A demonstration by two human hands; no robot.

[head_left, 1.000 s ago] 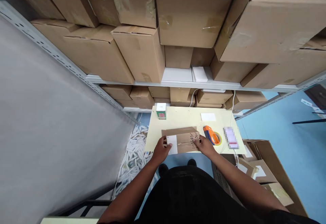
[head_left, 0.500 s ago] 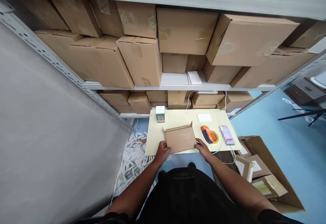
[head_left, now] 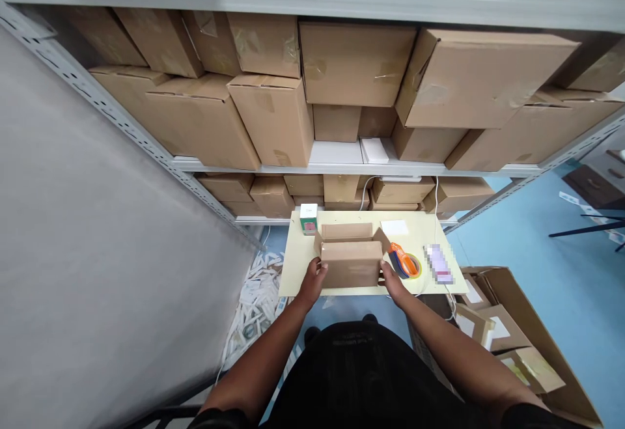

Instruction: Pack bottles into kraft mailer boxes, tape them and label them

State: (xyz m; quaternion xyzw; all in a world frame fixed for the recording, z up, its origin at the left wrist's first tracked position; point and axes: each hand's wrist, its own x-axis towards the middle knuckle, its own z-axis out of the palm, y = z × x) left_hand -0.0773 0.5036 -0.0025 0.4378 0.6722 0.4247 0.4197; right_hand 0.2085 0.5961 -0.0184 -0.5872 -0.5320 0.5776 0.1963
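Note:
A small cardboard box (head_left: 351,265) stands on the pale yellow table (head_left: 297,279), its top flaps spread at the back and sides. My left hand (head_left: 312,282) grips the box's left side, thumb on the front face. On the opposite side, my right hand (head_left: 391,282) is closed round the right edge, its fingertips partly hidden. Just right of the box lies an orange tape dispenser (head_left: 401,258) with a yellow roll. Behind the box to the left is a small green and white box (head_left: 308,219).
White paper (head_left: 393,228) and a blurred-out purple item (head_left: 439,263) with a cable lie on the table's right. Shelves (head_left: 342,168) with cardboard boxes rise beyond it. A large open carton (head_left: 532,312) stands right on the floor; white scraps (head_left: 254,305) lie left.
The cardboard piece, flat-looking before, now stands as a box with its flaps open. Both hands remain at its sides. The camera view has shifted slightly.

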